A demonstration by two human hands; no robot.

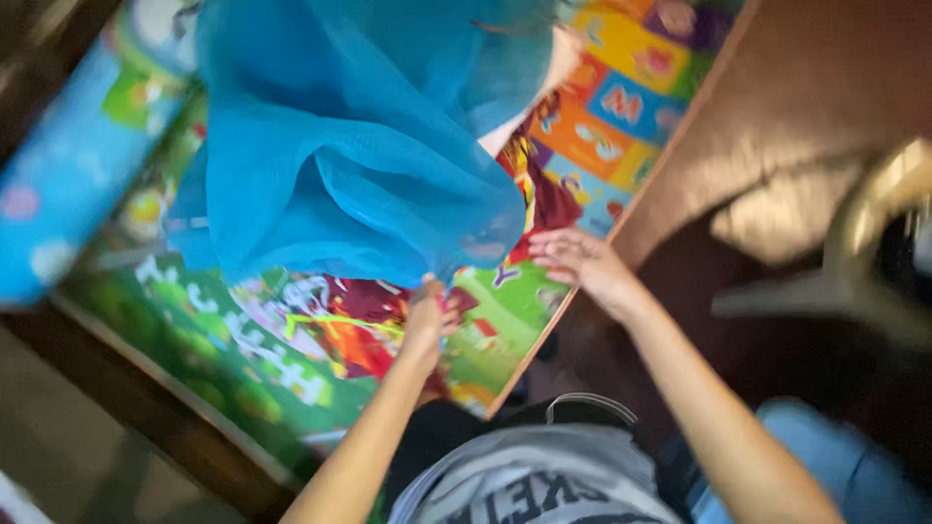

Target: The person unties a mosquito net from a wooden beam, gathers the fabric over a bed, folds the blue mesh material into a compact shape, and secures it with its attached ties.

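A large sheet of thin blue mesh fabric (340,146) hangs bunched over a colourful play mat (320,359). My left hand (427,315) is closed on the fabric's lower corner, just above the mat. Spread flat, my right hand (582,262) rests near the mat's right edge, fingers apart and holding nothing. The picture is blurred, so the grip's detail is unclear.
A brown floor (796,107) lies to the right of the mat. A blurred pale metal object (874,223) stands at the far right. A blue rolled cushion (68,184) lies at the left, and a dark wooden edge (146,408) borders the mat below.
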